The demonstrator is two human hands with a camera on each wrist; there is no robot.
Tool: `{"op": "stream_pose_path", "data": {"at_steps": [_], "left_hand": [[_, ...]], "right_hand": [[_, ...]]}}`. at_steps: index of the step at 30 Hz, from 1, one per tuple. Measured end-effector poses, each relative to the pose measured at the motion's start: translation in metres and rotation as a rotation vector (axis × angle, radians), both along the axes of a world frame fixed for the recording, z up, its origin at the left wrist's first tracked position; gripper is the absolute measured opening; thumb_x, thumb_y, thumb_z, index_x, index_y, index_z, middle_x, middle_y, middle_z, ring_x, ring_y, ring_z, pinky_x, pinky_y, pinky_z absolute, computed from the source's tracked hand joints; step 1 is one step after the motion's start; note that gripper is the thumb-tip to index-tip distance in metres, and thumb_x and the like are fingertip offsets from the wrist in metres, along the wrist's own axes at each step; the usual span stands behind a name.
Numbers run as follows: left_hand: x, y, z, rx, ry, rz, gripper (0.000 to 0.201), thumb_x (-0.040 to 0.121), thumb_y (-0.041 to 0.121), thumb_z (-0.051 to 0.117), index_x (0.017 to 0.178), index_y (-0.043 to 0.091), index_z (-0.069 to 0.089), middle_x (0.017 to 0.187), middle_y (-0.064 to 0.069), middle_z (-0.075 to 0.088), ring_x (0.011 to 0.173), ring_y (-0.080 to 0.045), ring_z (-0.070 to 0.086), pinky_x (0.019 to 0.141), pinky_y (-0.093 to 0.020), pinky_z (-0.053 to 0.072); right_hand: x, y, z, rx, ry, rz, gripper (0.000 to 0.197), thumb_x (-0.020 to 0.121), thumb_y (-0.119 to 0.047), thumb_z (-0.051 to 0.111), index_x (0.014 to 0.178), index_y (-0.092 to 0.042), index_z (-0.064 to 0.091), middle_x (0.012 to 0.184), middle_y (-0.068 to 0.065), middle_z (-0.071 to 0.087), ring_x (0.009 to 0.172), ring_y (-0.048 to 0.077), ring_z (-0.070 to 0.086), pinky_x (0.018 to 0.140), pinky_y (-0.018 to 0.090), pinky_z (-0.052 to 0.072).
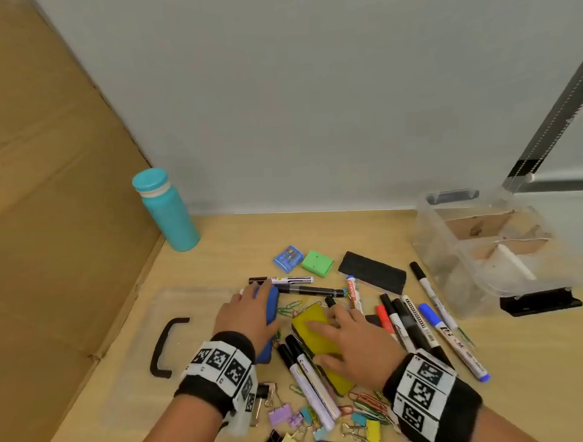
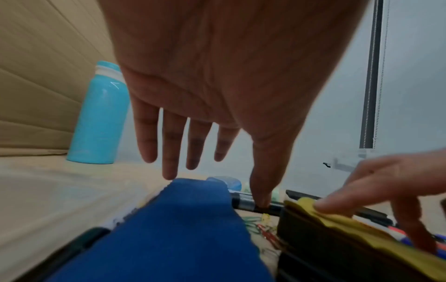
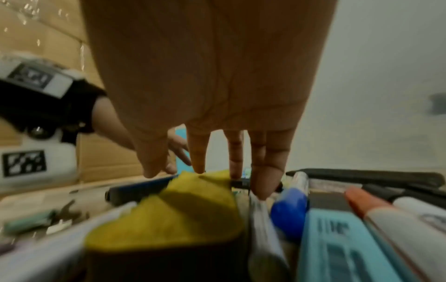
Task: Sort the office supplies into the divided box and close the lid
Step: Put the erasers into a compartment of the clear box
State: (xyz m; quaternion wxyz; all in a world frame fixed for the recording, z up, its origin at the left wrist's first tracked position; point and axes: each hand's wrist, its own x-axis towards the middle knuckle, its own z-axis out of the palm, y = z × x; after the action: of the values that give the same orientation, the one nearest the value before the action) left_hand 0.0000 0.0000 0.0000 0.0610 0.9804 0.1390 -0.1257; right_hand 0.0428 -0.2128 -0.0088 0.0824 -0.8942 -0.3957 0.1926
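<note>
Both hands are hovering flat-fingered, gripping nothing: left hand [image 1: 250, 316] over one blue eraser [image 1: 270, 307], right hand [image 1: 350, 339] touching one yellow eraser [image 1: 315, 332]. Divided box [image 1: 449, 248] is sitting far right, lid [image 1: 174, 311] lying left.

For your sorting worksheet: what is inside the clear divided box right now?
The box shows brown cardboard dividers and a white stick, perhaps chalk. Its hazy walls blur the nearer compartments, so anything else there cannot be made out.

blue eraser [image 1: 270, 307] | yellow eraser [image 1: 320, 335] | teal bottle [image 1: 167, 212] | green sharpener [image 1: 317, 263]
</note>
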Motion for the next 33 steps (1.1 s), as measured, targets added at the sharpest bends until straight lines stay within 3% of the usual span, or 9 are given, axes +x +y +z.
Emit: {"op": "stream_pose_path", "data": {"at_steps": [5,9,12,19,22,25,28,30,33], "left_hand": [[0.001,-0.001,-0.010,0.096,0.041,-0.020,0.069,0.090,0.056,0.043,0.147,0.028,0.017,0.150,0.000,0.026,0.129,-0.028,0.035,0.102,-0.040,0.037],[0.002,-0.002,-0.011,0.137,0.076,-0.029,0.065,0.090,0.056,0.043,0.145,0.029,0.022,0.148,-0.001,0.026,0.123,-0.030,0.040,0.099,-0.040,0.037],[0.004,-0.005,-0.008,0.159,0.080,-0.046,0.062,0.091,0.051,0.044,0.144,0.028,0.023,0.146,-0.003,0.028,0.118,-0.031,0.044,0.096,-0.039,0.038],[0.000,-0.001,-0.010,0.024,0.187,-0.124,0.073,0.092,0.047,0.046,0.150,0.030,0.005,0.156,-0.002,0.004,0.133,-0.036,0.032,0.101,-0.040,0.042],[-0.002,0.004,-0.006,-0.038,0.192,-0.146,0.073,0.092,0.044,0.048,0.150,0.032,0.005,0.157,0.001,0.000,0.130,-0.035,0.037,0.100,-0.040,0.044],[-0.008,0.007,0.003,-0.176,0.113,-0.104,0.074,0.089,0.040,0.053,0.149,0.032,0.011,0.155,0.000,0.005,0.115,-0.031,0.051,0.093,-0.038,0.048],[-0.018,0.006,0.012,-0.404,-0.055,0.014,0.078,0.088,0.034,0.057,0.149,0.026,0.010,0.154,-0.003,0.013,0.124,-0.028,0.046,0.099,-0.034,0.043],[-0.024,0.002,0.021,-0.624,-0.144,0.100,0.074,0.089,0.026,0.058,0.149,0.021,0.014,0.151,-0.005,0.023,0.125,-0.025,0.046,0.097,-0.030,0.042],[-0.028,-0.005,0.034,-1.020,-0.279,0.232,0.058,0.092,0.011,0.052,0.144,0.021,0.028,0.133,-0.005,0.049,0.095,-0.016,0.060,0.078,-0.024,0.047]], "right_hand": [[-0.003,0.010,-0.018,-0.065,-0.181,-0.063,0.063,0.081,-0.065,0.030,0.139,-0.041,0.038,0.110,0.004,0.057,0.090,0.024,0.063,0.067,0.036,0.055],[-0.002,0.012,-0.020,-0.058,-0.141,-0.009,0.073,0.082,-0.066,0.017,0.149,-0.040,0.004,0.138,0.010,0.035,0.123,0.031,0.040,0.101,0.043,0.038],[0.002,0.016,-0.016,-0.022,-0.067,-0.037,0.074,0.081,-0.061,0.026,0.148,-0.038,0.004,0.135,0.009,0.037,0.124,0.029,0.039,0.103,0.040,0.035],[0.022,-0.008,0.023,0.533,0.665,-0.413,0.037,0.098,-0.029,0.033,0.132,-0.042,0.033,0.114,-0.005,0.056,0.093,0.011,0.056,0.087,0.029,0.049],[0.025,-0.023,0.024,0.848,0.997,-0.571,0.049,0.083,-0.035,0.047,0.131,-0.034,0.049,0.112,0.006,0.063,0.084,0.021,0.058,0.076,0.034,0.049],[0.023,-0.035,0.022,1.113,1.253,-0.650,0.059,0.061,-0.032,0.055,0.119,-0.024,0.063,0.100,0.016,0.064,0.078,0.029,0.056,0.075,0.040,0.047],[0.017,-0.046,0.031,1.149,1.266,-0.761,0.045,0.075,-0.037,0.053,0.109,-0.009,0.064,0.083,0.016,0.064,0.070,0.026,0.058,0.067,0.034,0.048],[0.016,-0.051,0.031,1.117,1.225,-0.787,0.057,0.085,-0.054,0.050,0.112,-0.005,0.064,0.086,0.017,0.062,0.072,0.026,0.058,0.070,0.035,0.047],[0.017,-0.055,0.031,1.067,1.142,-0.768,0.082,0.065,-0.075,0.062,0.115,-0.010,0.065,0.102,0.019,0.059,0.082,0.027,0.057,0.076,0.038,0.047]]}}
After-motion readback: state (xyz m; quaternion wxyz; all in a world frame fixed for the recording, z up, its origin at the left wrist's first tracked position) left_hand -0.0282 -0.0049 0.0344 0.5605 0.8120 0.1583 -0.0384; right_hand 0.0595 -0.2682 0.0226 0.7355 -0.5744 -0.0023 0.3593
